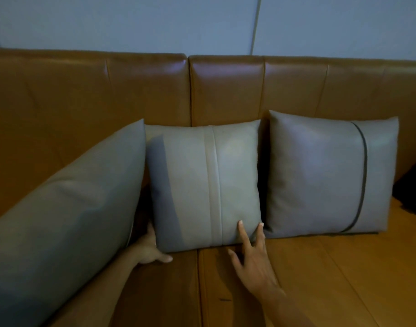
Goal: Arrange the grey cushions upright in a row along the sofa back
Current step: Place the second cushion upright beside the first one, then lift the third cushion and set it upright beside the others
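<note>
Three grey cushions on the tan leather sofa [320, 267]. Right cushion [329, 173] stands upright against the sofa back [225, 90]. Middle cushion [204, 185] also upright against the back, just beside the right one, small gap between. Left cushion [60, 227] is close to the camera, tilted and seen edge-on, its top corner touching the middle one; looks not yet in line.

Left hand [150, 249] is at the middle cushion's lower left corner, thumb out on the seat, fingers hidden behind the cushion, so grip can't be confirmed. Right hand [254, 258] is open, fingers spread, two fingertips pressing the lower right corner. Nothing clamped on that side.

Handling guess: light, soft fill, smooth leather-like cover, likely slippery on the leather seat, so bases may slide forward. Best held at the bottom corners or side edges, then pushed back.

Plain pale wall [155, 24] behind, dim light; dark object at far right edge, unclear
</note>
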The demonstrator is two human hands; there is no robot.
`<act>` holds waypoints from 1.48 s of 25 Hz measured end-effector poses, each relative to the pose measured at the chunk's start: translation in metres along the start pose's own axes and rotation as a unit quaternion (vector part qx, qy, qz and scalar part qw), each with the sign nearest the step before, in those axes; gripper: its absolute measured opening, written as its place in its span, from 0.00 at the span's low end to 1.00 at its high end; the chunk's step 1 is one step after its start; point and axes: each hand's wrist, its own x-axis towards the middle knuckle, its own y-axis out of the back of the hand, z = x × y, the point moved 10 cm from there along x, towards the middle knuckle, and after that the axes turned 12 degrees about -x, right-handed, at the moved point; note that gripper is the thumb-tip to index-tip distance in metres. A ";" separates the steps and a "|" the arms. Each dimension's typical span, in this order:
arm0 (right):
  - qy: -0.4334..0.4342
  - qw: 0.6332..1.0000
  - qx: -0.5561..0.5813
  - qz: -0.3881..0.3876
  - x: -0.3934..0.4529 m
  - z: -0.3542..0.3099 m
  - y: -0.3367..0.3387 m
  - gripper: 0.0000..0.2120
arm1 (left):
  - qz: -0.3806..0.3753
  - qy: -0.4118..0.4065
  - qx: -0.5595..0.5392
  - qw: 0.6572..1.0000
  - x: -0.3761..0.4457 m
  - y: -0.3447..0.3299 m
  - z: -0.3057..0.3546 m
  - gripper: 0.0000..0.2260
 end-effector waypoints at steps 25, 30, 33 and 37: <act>-0.181 0.970 0.159 -0.042 -0.001 -0.129 0.011 0.29 | 0.323 -0.071 0.538 0.775 -0.188 0.043 0.182 0.38; -0.122 0.941 0.292 -0.117 -0.015 -0.219 0.009 0.27 | 0.372 0.020 0.467 0.802 -0.212 0.127 0.160 0.46; -0.099 0.932 0.327 -0.122 -0.028 -0.245 0.019 0.28 | 0.341 0.146 0.375 0.849 -0.229 0.196 0.130 0.61; -0.086 0.930 0.335 -0.125 -0.034 -0.260 0.032 0.30 | 0.314 0.142 0.266 0.900 -0.235 0.270 0.092 0.65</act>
